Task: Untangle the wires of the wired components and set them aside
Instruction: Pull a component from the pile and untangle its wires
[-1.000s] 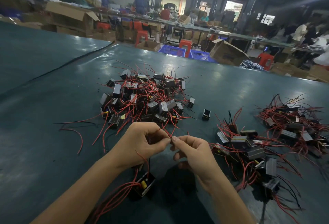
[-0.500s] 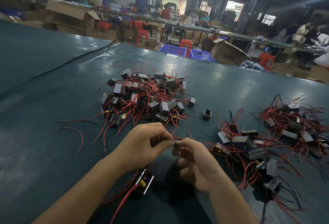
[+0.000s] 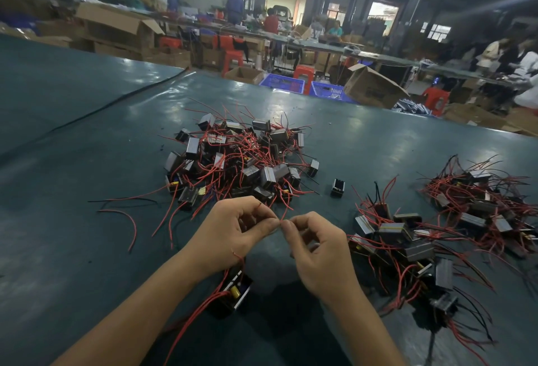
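Wired component [image 3: 233, 297], a black box with red leads, sits just under the left wrist above the green table [image 3: 87, 249]; I cannot tell whether it rests on the surface. The left hand [image 3: 235, 229] and right hand [image 3: 317, 252] meet fingertip to fingertip, each pinching a thin red wire [image 3: 283, 214] between thumb and forefinger, the other fingers curled. The tangled heap [image 3: 238, 159] lies just beyond the hands, the separated components [image 3: 407, 243] are spread to the right, and a lone black box [image 3: 337, 187] sits between the two.
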{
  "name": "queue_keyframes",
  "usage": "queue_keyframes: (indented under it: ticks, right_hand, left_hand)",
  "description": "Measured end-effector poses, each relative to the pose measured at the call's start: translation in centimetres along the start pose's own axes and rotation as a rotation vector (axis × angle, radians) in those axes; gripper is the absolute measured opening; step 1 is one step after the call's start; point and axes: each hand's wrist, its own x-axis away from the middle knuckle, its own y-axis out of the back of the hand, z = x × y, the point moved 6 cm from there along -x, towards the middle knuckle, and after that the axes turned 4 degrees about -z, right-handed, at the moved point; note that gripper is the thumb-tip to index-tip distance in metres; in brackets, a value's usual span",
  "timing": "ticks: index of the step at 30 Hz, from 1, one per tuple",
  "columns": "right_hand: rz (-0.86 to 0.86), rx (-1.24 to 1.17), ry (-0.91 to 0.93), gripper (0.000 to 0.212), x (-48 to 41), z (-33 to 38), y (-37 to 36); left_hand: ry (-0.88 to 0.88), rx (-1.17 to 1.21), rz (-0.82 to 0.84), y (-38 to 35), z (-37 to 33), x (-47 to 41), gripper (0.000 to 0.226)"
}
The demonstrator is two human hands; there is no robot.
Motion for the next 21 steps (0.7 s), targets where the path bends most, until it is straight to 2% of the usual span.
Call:
queue_keyframes:
  ticks: [3, 5, 7, 9, 11, 14, 17, 21]
  right_hand:
    - [0.014, -0.109, -0.192, 0.017, 0.2, -0.9, -0.8]
    - [0.050, -0.230, -0.394, 0.024, 0.5, -1.8, -1.5]
    - [0.035, -0.268, -0.500, 0.028, 0.8, -2.3, -1.8]
    - [-0.074, -0.086, -0.367, 0.028, 0.8, -1.7, -0.9]
    - [-0.169, 0.112, -0.048, 0.022, 0.8, 0.6, -0.1]
    - [-0.173, 0.002, 0.262, 0.036, 1.4, 3.5, 0.1]
    - [-0.136, -0.078, 0.393, 0.044, 1.7, 5.0, 0.0]
    - [0.005, -0.084, 0.433, 0.036, 2.5, 5.7, -1.9]
  left_hand:
    - [-0.023, -0.012, -0.012, 0.2, 0.0, 0.0, 0.011]
    - [-0.075, -0.087, -0.023, 0.3, 0.0, 0.0, 0.005]
    - [-0.118, -0.178, -0.015, 0.0, 0.1, 0.1, 0.001]
    - [-0.113, -0.192, -0.010, -0.3, 0.3, 0.1, 0.003]
    - [-0.081, -0.131, -0.038, -0.2, 0.4, 0.1, 0.004]
    - [0.002, -0.053, -0.138, 0.5, 1.0, -0.2, 0.008]
    - [0.028, -0.054, -0.146, 0.9, 1.3, -0.3, 0.016]
    - [0.021, -0.079, -0.113, 0.8, 1.4, -0.2, 0.017]
